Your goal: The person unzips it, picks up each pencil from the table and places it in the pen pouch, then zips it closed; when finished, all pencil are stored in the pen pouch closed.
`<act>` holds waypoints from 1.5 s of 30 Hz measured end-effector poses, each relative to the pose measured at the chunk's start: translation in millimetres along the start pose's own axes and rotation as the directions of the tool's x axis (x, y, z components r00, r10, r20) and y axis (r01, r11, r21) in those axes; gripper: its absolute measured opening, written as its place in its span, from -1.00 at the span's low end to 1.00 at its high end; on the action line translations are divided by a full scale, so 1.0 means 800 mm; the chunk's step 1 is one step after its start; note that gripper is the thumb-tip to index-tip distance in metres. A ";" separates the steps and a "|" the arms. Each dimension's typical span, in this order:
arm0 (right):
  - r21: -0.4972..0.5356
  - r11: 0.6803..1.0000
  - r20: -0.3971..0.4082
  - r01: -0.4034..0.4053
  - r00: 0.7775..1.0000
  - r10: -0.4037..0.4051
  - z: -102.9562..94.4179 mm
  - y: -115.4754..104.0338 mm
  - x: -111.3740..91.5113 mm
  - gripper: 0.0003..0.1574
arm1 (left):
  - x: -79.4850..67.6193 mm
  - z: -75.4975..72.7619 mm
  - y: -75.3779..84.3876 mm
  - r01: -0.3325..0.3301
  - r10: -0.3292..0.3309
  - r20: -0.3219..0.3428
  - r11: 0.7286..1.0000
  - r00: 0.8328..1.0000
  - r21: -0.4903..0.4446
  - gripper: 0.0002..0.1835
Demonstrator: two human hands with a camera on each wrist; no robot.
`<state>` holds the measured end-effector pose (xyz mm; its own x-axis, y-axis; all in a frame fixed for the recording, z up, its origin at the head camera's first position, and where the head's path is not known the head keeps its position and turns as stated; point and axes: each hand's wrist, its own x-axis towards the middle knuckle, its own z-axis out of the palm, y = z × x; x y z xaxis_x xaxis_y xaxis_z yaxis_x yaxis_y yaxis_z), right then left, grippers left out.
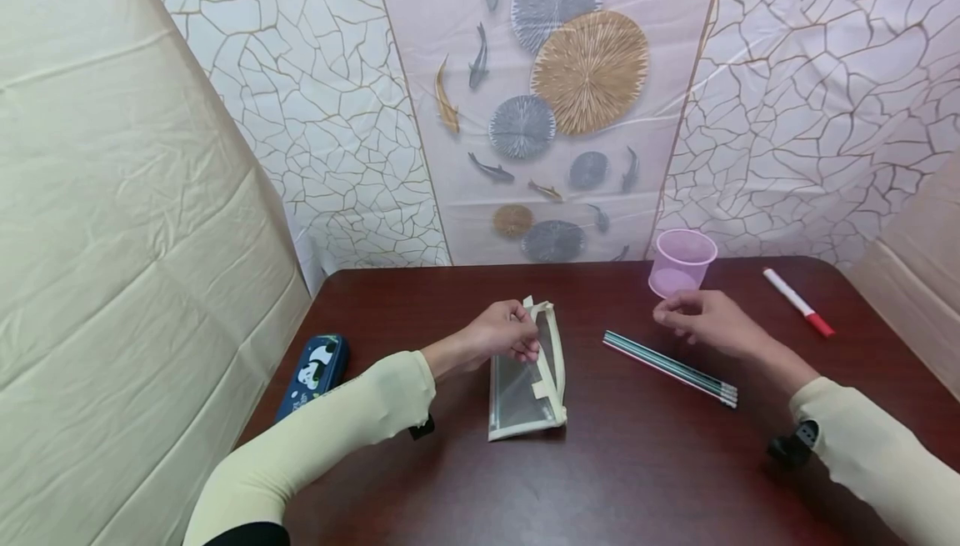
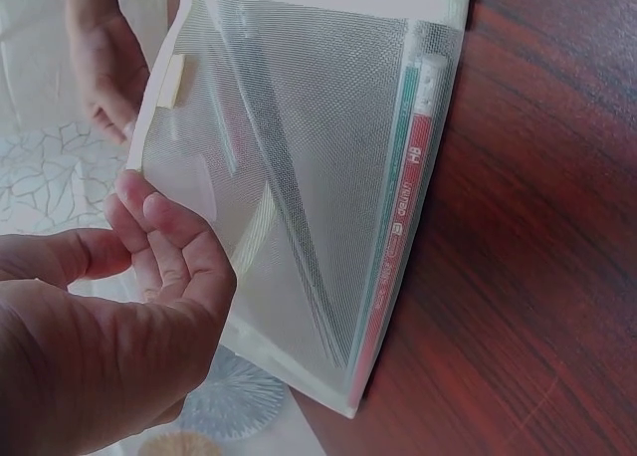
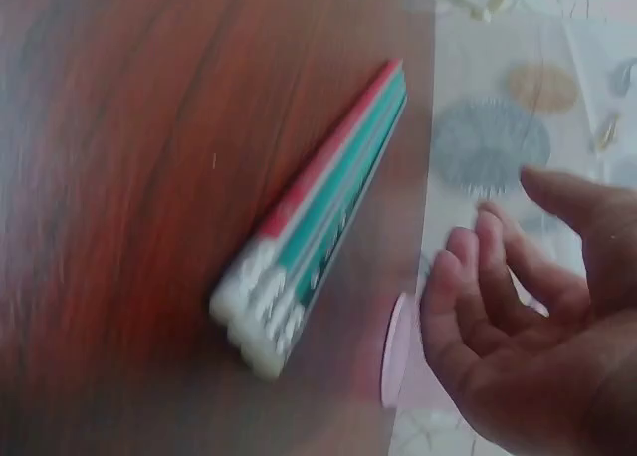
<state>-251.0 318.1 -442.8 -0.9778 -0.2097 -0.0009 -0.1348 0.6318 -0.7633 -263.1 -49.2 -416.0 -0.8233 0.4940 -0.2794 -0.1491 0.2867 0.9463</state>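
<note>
A cream-edged mesh pencil pouch (image 1: pixel 517 400) stands on the table with its zippered side parted. My left hand (image 1: pixel 501 333) holds it by the upper edge; in the left wrist view, the curled fingers (image 2: pixel 179 242) lie at that edge. Through the mesh show a red pencil (image 2: pixel 398 227) and a green one beside it. Several more pencils (image 1: pixel 667 367), green and red with white ends, lie bundled side by side to the pouch's right. Just beyond them hovers my right hand (image 1: pixel 712 323), fingers loosely bent around nothing and apart from the pencils.
A pink translucent cup (image 1: pixel 682 258) stands at the table's back edge, behind the right hand. Further right lies a white marker with a red cap (image 1: pixel 798 300). A blue panda pencil case (image 1: pixel 311 375) sits at the left edge, partly behind my left sleeve. Patterned cloth hangs behind the table.
</note>
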 end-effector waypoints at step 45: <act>0.049 0.991 0.325 0.121 0.937 -0.130 -0.012 0.048 0.002 -0.65 | 0.006 0.000 -0.004 0.010 -0.010 0.003 1.000 1.000 -0.005 -0.95</act>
<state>-259.5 349.1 -466.3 -0.8463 -0.5209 -0.1115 -0.2438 0.5647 -0.7884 -266.7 -47.6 -420.9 -0.8202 0.4937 -0.2890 -0.1600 0.2870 0.9445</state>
